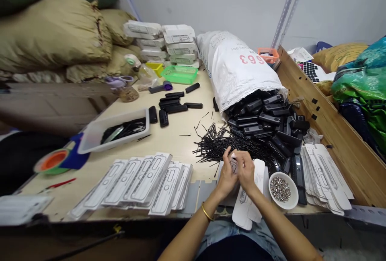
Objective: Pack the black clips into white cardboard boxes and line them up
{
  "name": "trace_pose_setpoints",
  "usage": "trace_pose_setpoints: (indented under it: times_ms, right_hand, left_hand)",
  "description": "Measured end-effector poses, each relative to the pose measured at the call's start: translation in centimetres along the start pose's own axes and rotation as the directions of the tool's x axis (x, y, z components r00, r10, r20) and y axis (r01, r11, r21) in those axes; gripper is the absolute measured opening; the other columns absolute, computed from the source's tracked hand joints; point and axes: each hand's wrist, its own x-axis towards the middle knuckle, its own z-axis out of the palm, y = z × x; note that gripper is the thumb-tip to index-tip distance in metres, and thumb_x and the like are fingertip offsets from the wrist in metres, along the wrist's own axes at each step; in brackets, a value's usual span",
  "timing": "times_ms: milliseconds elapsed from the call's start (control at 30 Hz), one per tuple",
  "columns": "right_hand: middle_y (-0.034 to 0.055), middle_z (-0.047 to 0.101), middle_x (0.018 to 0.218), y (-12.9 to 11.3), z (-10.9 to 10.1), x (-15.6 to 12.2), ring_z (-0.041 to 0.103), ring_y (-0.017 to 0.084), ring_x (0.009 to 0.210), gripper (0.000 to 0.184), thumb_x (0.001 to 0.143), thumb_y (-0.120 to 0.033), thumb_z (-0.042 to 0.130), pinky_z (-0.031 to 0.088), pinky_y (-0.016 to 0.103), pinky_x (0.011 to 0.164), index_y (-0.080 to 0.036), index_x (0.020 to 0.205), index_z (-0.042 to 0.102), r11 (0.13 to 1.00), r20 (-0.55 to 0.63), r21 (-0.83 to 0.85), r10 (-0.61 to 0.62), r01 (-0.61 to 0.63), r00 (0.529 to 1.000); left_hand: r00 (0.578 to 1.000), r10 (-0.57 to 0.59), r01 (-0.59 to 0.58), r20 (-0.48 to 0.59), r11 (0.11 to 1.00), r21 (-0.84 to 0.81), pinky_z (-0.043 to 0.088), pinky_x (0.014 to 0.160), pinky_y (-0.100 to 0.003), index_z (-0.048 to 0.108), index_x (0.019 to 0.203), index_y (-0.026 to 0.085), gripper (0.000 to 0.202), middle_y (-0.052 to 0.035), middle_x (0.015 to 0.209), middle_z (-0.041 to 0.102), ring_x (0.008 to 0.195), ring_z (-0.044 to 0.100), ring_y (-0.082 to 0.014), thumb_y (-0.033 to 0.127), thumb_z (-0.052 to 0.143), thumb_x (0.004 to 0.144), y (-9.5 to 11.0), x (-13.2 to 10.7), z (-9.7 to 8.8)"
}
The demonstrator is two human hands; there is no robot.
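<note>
Close together at the front of the table, my left hand [226,177] and my right hand [246,170] are closed around a small white printed carton [233,166], its end between my fingertips. My fingers cover much of it. Flat unfolded white cartons [258,174] lie under and beside my right wrist, some past the table edge. To their right stands a white bowl [294,201] of small shiny metal pieces. Just beyond my hands spreads a heap of thin black sticks [215,144]. Black plastic cases [256,122] are piled behind on the right.
Folded white boxes [150,178] lie in rows at left. A clear tub [105,144] holds black pieces. A large white sack [238,66] spills the cases. Flat cartons [324,172] stack by the wooden board [337,134]. A green tray [181,75] and boxed stacks [179,38] stand behind.
</note>
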Motion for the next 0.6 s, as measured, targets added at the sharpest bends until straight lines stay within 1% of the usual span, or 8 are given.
trace_pose_setpoints:
  times_ms: [67, 100, 233, 367, 433, 500, 567, 600]
  right_hand:
    - [0.0068, 0.062, 0.098, -0.3, 0.3, -0.7, 0.053, 0.019, 0.096, 0.023, 0.089, -0.032, 0.042, 0.041, 0.034, 0.087, -0.019, 0.085, 0.061, 0.993, 0.018, -0.042, -0.109, 0.109, 0.994]
    - [0.0067, 0.062, 0.099, -0.4, 0.3, -0.9, 0.054, 0.019, 0.096, 0.022, 0.089, -0.031, 0.043, 0.041, 0.034, 0.087, -0.02, 0.087, 0.061, 0.992, 0.025, -0.043, -0.114, 0.115, 0.993]
    - [0.006, 0.063, 0.093, -0.4, -0.2, -0.5, 0.057, 0.017, 0.086, 0.023, 0.091, -0.031, 0.039, 0.045, 0.031, 0.079, -0.019, 0.094, 0.059, 1.0, -0.014, -0.031, 0.004, -0.004, 1.0]
    - [0.0082, 0.064, 0.102, 0.0, 0.0, -1.4, 0.054, 0.021, 0.104, 0.022, 0.089, -0.029, 0.042, 0.042, 0.041, 0.091, -0.021, 0.092, 0.062, 0.981, 0.001, -0.063, -0.183, 0.183, 0.983]
    - [0.0094, 0.061, 0.113, 0.3, 0.2, -2.2, 0.05, 0.022, 0.113, 0.022, 0.089, -0.029, 0.042, 0.039, 0.044, 0.096, -0.021, 0.099, 0.06, 0.981, -0.004, -0.048, -0.191, 0.19, 0.982]
    - [0.0103, 0.056, 0.123, 0.5, 0.0, -2.8, 0.048, 0.021, 0.117, 0.026, 0.091, -0.032, 0.039, 0.039, 0.043, 0.098, -0.02, 0.107, 0.057, 0.995, 0.034, 0.002, -0.103, 0.103, 0.994]
    - [0.0102, 0.053, 0.126, 0.7, -0.6, -2.9, 0.048, 0.02, 0.118, 0.03, 0.093, -0.034, 0.035, 0.038, 0.04, 0.099, -0.02, 0.112, 0.054, 0.998, 0.083, 0.064, -0.011, 0.006, 0.996]
    - [0.0097, 0.054, 0.124, 0.8, -1.2, -2.8, 0.049, 0.019, 0.117, 0.032, 0.094, -0.035, 0.033, 0.038, 0.038, 0.099, -0.02, 0.112, 0.054, 0.996, 0.09, 0.083, 0.024, -0.031, 0.996]
  left_hand:
    - [0.999, -0.03, 0.029, -0.017, 0.999, -0.046, 0.038, 0.1, -0.04, 0.005, 0.142, 0.022, 0.069, -0.0168, 0.135, 0.043, 0.118, 0.05, -0.0194, 0.027, 0.047, 0.086, 0.2, 0.1, -0.2]
    - [0.999, -0.042, 0.042, -0.02, 0.998, -0.04, 0.039, 0.1, -0.04, 0.004, 0.142, 0.022, 0.07, -0.0169, 0.135, 0.044, 0.118, 0.05, -0.0195, 0.028, 0.046, 0.087, 0.3, 0.1, -0.3]
    - [0.999, -0.031, 0.032, -0.029, 0.998, 0.056, 0.039, 0.098, -0.043, 0.007, 0.143, 0.02, 0.084, -0.0169, 0.134, 0.044, 0.121, 0.047, -0.0238, 0.028, 0.059, 0.078, 0.5, 0.0, -0.3]
    - [0.998, -0.027, 0.029, -0.057, 0.999, 0.043, 0.039, 0.099, -0.041, 0.015, 0.14, 0.02, 0.059, -0.0155, 0.131, 0.048, 0.117, 0.051, -0.0198, 0.027, 0.041, 0.088, 0.1, -0.2, 0.6]
    - [0.995, -0.068, 0.072, -0.069, 0.996, 0.061, 0.044, 0.093, -0.039, 0.021, 0.135, 0.018, 0.051, -0.016, 0.125, 0.052, 0.109, 0.056, -0.0195, 0.029, 0.038, 0.089, 0.5, -0.1, 0.5]
    - [0.99, -0.131, 0.139, -0.057, 0.974, 0.176, 0.049, 0.083, -0.039, 0.029, 0.127, 0.017, 0.052, -0.0151, 0.115, 0.057, 0.097, 0.061, -0.0222, 0.033, 0.049, 0.082, 1.5, 0.2, -0.9]
    - [0.977, -0.194, 0.215, -0.091, 0.898, 0.385, 0.05, 0.075, -0.04, 0.038, 0.118, 0.017, 0.053, -0.013, 0.105, 0.06, 0.088, 0.062, -0.0253, 0.038, 0.059, 0.074, 2.8, 0.3, -3.9]
    - [0.965, -0.202, 0.261, -0.169, 0.824, 0.502, 0.05, 0.075, -0.043, 0.042, 0.115, 0.017, 0.051, -0.0124, 0.102, 0.06, 0.087, 0.061, -0.027, 0.041, 0.059, 0.073, 3.4, 0.3, -6.0]
